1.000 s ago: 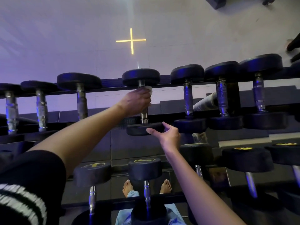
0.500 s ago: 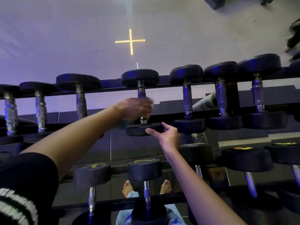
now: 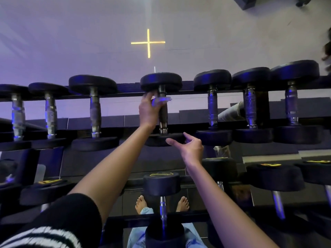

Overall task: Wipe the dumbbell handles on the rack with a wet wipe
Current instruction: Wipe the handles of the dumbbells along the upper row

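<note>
My left hand [image 3: 148, 111] was wrapped round the dumbbell handle [image 3: 163, 120] on the top tier of the rack [image 3: 125, 94], about midway along the row. Its fingers were curled and clamped the wet wipe [image 3: 162, 100] against the far end of the bar, just under the far head [image 3: 161, 81]. Only a crumpled edge of the wipe showed past my fingers, so I couldn't tell how much of it actually lay on the metal. My right hand [image 3: 191, 149] was spread open, thumb and forefinger apart. Its fingertips rested on the rim of the near head [image 3: 155, 140], steadying it rather than gripping. The handles on either side stood in their cradles untouched by me, three towards the left end and three towards the right. The worry from here, as I judged it, was the wipe. Bunched that small, it could slip out of my grip on the pull down the bar, or snag on the rough part of the handle and tear. I'd then be rubbing with bare fingers and leaving the underside dirty. The other risk was the weight itself. If I dragged hard while my right hand only touched the head, the dumbbell might turn or shift in its cradle. My bare feet [image 3: 141, 204] were directly below, beside the lower tier's dumbbell [image 3: 161, 183].
</note>
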